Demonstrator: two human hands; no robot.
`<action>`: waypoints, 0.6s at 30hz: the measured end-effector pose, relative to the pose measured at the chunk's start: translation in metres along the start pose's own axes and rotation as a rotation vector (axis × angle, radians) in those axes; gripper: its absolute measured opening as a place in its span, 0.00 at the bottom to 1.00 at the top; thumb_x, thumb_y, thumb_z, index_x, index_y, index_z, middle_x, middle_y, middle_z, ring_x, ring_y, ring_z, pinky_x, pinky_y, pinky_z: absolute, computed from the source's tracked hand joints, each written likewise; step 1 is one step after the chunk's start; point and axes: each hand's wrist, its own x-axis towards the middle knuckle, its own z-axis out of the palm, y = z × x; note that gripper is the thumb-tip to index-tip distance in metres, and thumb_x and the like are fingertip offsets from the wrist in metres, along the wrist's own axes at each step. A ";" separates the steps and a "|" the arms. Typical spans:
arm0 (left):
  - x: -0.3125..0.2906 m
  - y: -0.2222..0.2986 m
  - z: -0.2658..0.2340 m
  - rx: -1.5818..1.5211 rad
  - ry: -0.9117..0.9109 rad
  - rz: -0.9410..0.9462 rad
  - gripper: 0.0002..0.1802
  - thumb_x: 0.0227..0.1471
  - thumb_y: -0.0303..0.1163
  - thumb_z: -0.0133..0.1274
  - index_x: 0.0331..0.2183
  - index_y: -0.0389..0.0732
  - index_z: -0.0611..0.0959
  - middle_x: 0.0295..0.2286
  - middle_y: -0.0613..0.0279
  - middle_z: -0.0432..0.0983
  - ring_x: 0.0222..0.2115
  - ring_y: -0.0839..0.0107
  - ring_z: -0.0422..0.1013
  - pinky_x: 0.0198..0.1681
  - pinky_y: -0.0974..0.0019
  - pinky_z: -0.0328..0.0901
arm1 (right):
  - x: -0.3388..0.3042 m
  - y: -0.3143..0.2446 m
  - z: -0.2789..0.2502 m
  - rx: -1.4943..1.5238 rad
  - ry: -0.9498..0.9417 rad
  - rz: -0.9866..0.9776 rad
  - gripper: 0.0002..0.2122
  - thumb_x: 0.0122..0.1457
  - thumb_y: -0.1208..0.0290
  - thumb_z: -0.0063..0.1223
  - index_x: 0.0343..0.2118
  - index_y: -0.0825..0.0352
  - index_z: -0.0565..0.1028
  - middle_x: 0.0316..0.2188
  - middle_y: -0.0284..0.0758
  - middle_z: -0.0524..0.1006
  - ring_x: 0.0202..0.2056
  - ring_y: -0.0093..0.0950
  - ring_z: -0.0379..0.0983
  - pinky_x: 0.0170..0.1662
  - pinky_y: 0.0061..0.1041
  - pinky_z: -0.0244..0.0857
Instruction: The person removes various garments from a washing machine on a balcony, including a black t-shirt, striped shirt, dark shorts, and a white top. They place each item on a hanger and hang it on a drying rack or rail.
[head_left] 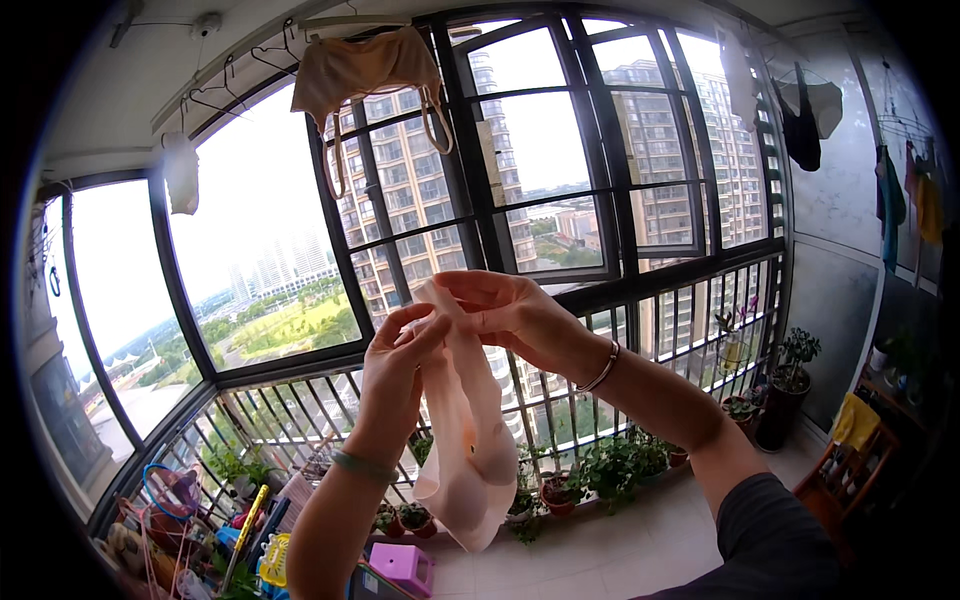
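A pale pink bra (462,420) hangs lengthwise from my raised hands in the middle of the head view. Its moulded cups sit at the lower end, well below my fingers. My left hand (398,355) pinches the upper end from the left, with thumb and fingertips on the cloth. From the right, my right hand (510,315) grips the same end, its fingers bent over the top. The two hands nearly touch. A green bangle (362,466) circles my left wrist, and a silver bangle (602,366) my right.
Overhead, a beige bra top (372,75) hangs from a rail beside bare hangers (215,97). Black-framed windows and a railing (300,405) stand ahead. Potted plants (610,468) line the floor below. A purple stool (403,566) is at the lower left. A wooden chair (842,470) stands right.
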 end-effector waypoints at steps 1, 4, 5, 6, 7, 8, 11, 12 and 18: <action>0.003 -0.006 -0.004 -0.013 -0.002 -0.013 0.18 0.53 0.28 0.59 0.44 0.36 0.74 0.36 0.55 0.77 0.35 0.70 0.75 0.38 0.70 0.71 | 0.000 0.001 -0.001 -0.020 0.015 0.014 0.24 0.55 0.87 0.50 0.57 0.71 0.66 0.52 0.42 0.73 0.49 0.31 0.73 0.50 0.28 0.72; 0.013 -0.018 -0.008 -0.100 -0.062 -0.064 0.19 0.52 0.28 0.59 0.45 0.37 0.73 0.35 0.55 0.77 0.34 0.69 0.76 0.37 0.70 0.72 | 0.002 0.001 -0.014 -0.171 0.022 0.056 0.25 0.57 0.83 0.50 0.59 0.69 0.64 0.54 0.41 0.71 0.52 0.29 0.71 0.54 0.29 0.69; 0.023 -0.024 -0.005 -0.118 -0.081 -0.059 0.20 0.52 0.29 0.60 0.45 0.38 0.73 0.35 0.56 0.78 0.34 0.69 0.76 0.37 0.70 0.72 | 0.001 -0.001 -0.022 -0.195 0.054 0.044 0.23 0.58 0.81 0.51 0.58 0.69 0.65 0.52 0.41 0.72 0.50 0.29 0.72 0.54 0.29 0.69; 0.032 -0.029 -0.010 -0.134 -0.059 -0.039 0.20 0.52 0.29 0.60 0.46 0.38 0.72 0.34 0.56 0.78 0.33 0.70 0.76 0.37 0.70 0.72 | 0.006 0.001 -0.027 -0.207 0.050 0.050 0.22 0.58 0.79 0.52 0.57 0.70 0.66 0.51 0.41 0.73 0.48 0.29 0.74 0.53 0.29 0.70; 0.040 -0.031 -0.018 -0.121 -0.046 -0.044 0.21 0.51 0.31 0.61 0.45 0.39 0.73 0.34 0.58 0.78 0.33 0.71 0.76 0.36 0.71 0.71 | 0.014 0.004 -0.029 -0.217 0.077 0.071 0.22 0.58 0.79 0.52 0.56 0.72 0.67 0.49 0.41 0.74 0.48 0.30 0.74 0.53 0.30 0.70; 0.044 -0.025 -0.024 -0.106 -0.051 -0.029 0.21 0.51 0.32 0.62 0.45 0.39 0.74 0.34 0.60 0.78 0.33 0.73 0.76 0.35 0.72 0.71 | 0.027 0.009 -0.032 -0.206 0.044 0.065 0.20 0.58 0.78 0.52 0.55 0.73 0.68 0.48 0.42 0.74 0.47 0.30 0.74 0.53 0.31 0.70; 0.066 -0.004 -0.042 -0.022 0.021 0.023 0.23 0.53 0.31 0.59 0.50 0.38 0.72 0.38 0.58 0.77 0.36 0.68 0.76 0.38 0.67 0.73 | 0.069 0.008 -0.023 -0.484 0.087 0.064 0.16 0.61 0.70 0.51 0.50 0.72 0.73 0.42 0.39 0.77 0.42 0.26 0.77 0.45 0.26 0.73; 0.071 0.005 -0.049 -0.005 0.029 0.048 0.24 0.53 0.32 0.59 0.50 0.38 0.71 0.38 0.58 0.76 0.37 0.68 0.76 0.38 0.67 0.73 | 0.086 0.010 -0.020 -0.598 0.101 0.046 0.15 0.62 0.67 0.52 0.48 0.71 0.74 0.40 0.37 0.79 0.40 0.24 0.77 0.42 0.23 0.73; 0.107 0.060 -0.095 0.120 0.116 0.226 0.28 0.53 0.33 0.59 0.53 0.35 0.69 0.39 0.60 0.77 0.39 0.70 0.75 0.40 0.68 0.72 | 0.212 0.023 0.005 -0.745 0.027 -0.320 0.15 0.63 0.62 0.51 0.46 0.68 0.77 0.40 0.35 0.80 0.34 0.20 0.76 0.38 0.21 0.73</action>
